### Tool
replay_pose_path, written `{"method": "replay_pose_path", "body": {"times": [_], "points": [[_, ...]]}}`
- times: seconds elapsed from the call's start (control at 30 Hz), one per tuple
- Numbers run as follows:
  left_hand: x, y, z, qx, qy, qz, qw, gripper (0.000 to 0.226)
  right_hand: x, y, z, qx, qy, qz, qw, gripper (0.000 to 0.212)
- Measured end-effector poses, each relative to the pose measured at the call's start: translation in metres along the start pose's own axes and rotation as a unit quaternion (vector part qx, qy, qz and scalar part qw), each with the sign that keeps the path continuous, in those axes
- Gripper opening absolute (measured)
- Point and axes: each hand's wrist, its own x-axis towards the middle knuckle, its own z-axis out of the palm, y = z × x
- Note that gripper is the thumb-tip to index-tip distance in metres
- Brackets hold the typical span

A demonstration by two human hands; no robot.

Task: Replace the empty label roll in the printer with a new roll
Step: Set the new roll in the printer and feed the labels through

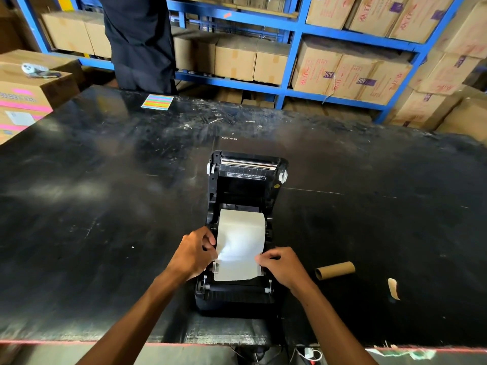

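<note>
The big black table (105, 206) has lots of bare room to the left and right of the printer (241, 233). Its near edge runs across the bottom, with a thin red strip along it. The printer sits in the middle, close to that edge. Its lid (247, 169) stands open and leans back, away from the person.

Both arms reach in from the bottom. The left hand (193, 252) is at the left side of the printer, fingers bent and pinching the left edge of the white label paper (241, 246). The right hand (283, 264) is at the right side, fingers curled, pinching the right edge of the same paper. The paper lies flat over the front of the printer and runs back into the open bay. I cannot see the new roll itself.

The empty cardboard core (335, 270) lies on its side on the table, right of the printer. A small torn brown scrap (393, 288) lies further right.

Far back, a sheet of bright stickers (157, 101) rests on the table. Another person in dark clothes (139, 43) stands behind it. Blue shelves (290, 25) hold many brown boxes (235, 59).
</note>
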Motion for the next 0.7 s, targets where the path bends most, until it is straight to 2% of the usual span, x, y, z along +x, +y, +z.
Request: {"method": "replay_pose_path", "body": {"times": [0.37,0.53,0.7], "points": [[0.0002,-0.0001,-0.0025,-0.002,-0.041,0.003,0.999,0.02,-0.0067,-0.0004,0.0059,0.012,0.034,-0.025,0.999,0.02],[-0.0003,-0.0012,-0.0057,-0.023,-0.009,0.014,1.0,0.018,-0.009,0.0024,0.0055,0.005,0.028,-0.025,0.999,0.017],[-0.0025,0.0016,-0.0045,-0.021,-0.044,0.007,0.999,0.02,-0.0087,0.0051,0.0067,0.02,0.027,-0.029,0.999,0.011]]}}
